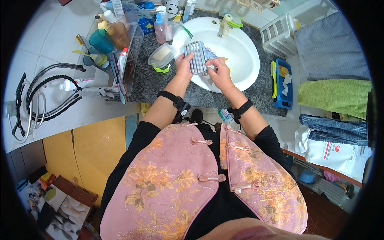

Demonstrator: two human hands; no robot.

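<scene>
Over the near left side of the white oval sink (250, 60), my left hand (184, 67) grips a grey slatted soap dish (197, 59) by its left edge, thumb on the slats. The dish is tilted up. My right hand (219, 73) is at its lower right edge, fingers pinched on a pale crumpled cloth (211, 67) that touches the dish. A bluish crumpled bit (210, 54) shows behind the dish; whether it is part of the same cloth I cannot tell. Left of the sink, a bar of soap (163, 53) lies in a clear box (159, 63).
A clear bin (138, 46) of cups, tubes and toothbrushes stands at the left. Behind the sink are a tap (225, 26) and a pump bottle (159, 30). At the right sit a blue basket (283, 98), a white rack (278, 36) and hanging towels (334, 98).
</scene>
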